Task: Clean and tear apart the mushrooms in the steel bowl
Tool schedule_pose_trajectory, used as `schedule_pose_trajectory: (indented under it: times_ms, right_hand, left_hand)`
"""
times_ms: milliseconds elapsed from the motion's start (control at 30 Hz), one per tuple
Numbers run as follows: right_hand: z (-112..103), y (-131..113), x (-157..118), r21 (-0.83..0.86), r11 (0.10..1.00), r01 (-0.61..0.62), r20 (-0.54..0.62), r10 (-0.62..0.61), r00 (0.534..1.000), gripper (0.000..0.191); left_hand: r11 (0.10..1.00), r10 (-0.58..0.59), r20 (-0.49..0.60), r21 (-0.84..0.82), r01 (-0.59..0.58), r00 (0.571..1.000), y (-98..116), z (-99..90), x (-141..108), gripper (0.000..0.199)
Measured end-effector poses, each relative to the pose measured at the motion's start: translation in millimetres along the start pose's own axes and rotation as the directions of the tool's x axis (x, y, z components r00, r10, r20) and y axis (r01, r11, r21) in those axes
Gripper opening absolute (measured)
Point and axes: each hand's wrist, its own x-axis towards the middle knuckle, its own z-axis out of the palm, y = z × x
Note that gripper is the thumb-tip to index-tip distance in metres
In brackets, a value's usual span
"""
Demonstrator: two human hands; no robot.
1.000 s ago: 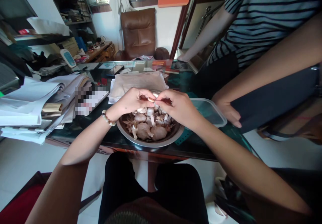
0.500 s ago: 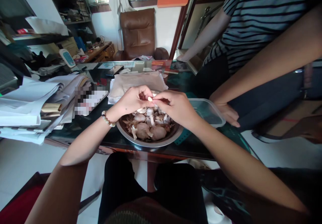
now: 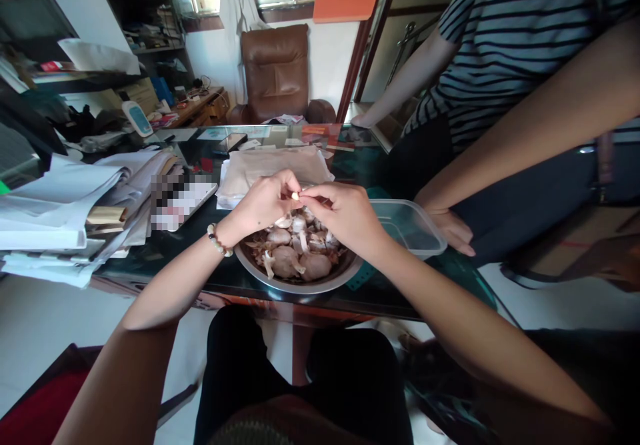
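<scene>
A metal bowl (image 3: 300, 287) holding several garlic bulbs (image 3: 286, 261) and loose skins stands near the desk's front edge. Above its far part, my left hand (image 3: 267, 201) pinches a small pale garlic clove (image 3: 295, 196). My right hand (image 3: 347, 215) meets it from the right, thumb and forefinger pressed together at the same clove. A beaded bracelet is on my left wrist. Right of the bowl sits a clear plastic container (image 3: 410, 228), partly behind my right hand.
Paper stacks (image 3: 45, 198) and a phone (image 3: 187, 205) lie to the left. Beyond the bowl is a paper packet (image 3: 277, 168). A person in a striped shirt (image 3: 520, 51) stands at the right, one hand (image 3: 453, 230) by the container. A brown chair (image 3: 276, 71) is behind the desk.
The view has shifted slightly. Both hands stay together over the bowl, with only small finger movements around the clove.
</scene>
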Motion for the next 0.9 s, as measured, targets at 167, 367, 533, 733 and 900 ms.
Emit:
schedule_pose_trajectory:
  times_ms: [167,367,533,733,900]
  right_hand:
    - [-0.4,-0.9,-0.2,0.000,1.000,0.005,-0.008,-0.005,1.000,0.018]
    - [-2.0,-1.7,0.2,0.000,0.999,0.036,0.013,-0.036,0.999,0.017]
    - [-2.0,-0.9,-0.1,-0.019,0.998,0.064,0.049,-0.063,0.997,0.017]
    - [0.0,0.3,0.0,-0.032,0.998,0.061,0.025,-0.061,0.998,0.015]
    - [0.6,-0.3,-0.8,-0.043,0.998,0.040,0.008,-0.039,0.999,0.013]
  left_hand:
    - [0.993,0.006,-0.021,0.117,-0.004,1.000,7.2,-1.1,-1.2,0.011]
    - [0.975,0.052,-0.025,0.216,-0.046,0.998,8.2,-0.7,-0.9,0.011]
    - [0.947,0.110,0.010,0.302,-0.108,0.994,7.1,-0.4,-2.1,0.006]
    - [0.932,0.166,0.012,0.324,-0.160,0.986,4.1,1.1,-2.6,0.005]
    - [0.930,0.169,0.009,0.331,-0.162,0.986,4.9,1.8,-2.5,0.005]
